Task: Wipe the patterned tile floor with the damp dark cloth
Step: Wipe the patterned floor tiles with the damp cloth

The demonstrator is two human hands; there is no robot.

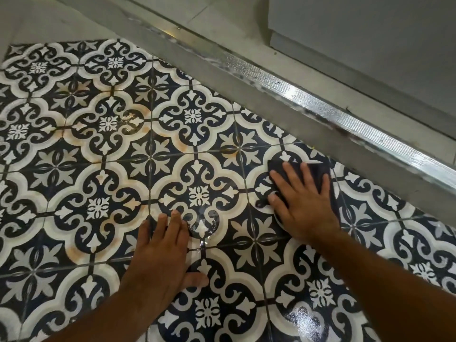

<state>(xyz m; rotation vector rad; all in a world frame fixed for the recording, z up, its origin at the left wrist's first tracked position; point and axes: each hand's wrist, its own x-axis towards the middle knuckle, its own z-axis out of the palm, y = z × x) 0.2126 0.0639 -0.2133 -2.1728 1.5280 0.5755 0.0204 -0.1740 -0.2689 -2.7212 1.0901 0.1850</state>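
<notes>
The patterned tile floor [103,149] is navy and white, with orange-brown stains on several tiles to the left and centre. My right hand [304,201] lies flat, fingers spread, pressing the dark cloth [318,172] onto a tile near the raised sill. Most of the cloth is hidden under the palm; its far edge and right side show. My left hand [162,250] rests flat on the bare tiles in the middle, fingers together, holding nothing. Wet sheen shows just beyond its fingertips.
A grey sill with a ribbed metal strip [296,92] runs diagonally along the far right edge of the tiles. Behind it stands a grey panel [357,33]. A plain pale floor [37,18] borders the tiles at the top left. A glossy wet patch [303,317] lies bottom right.
</notes>
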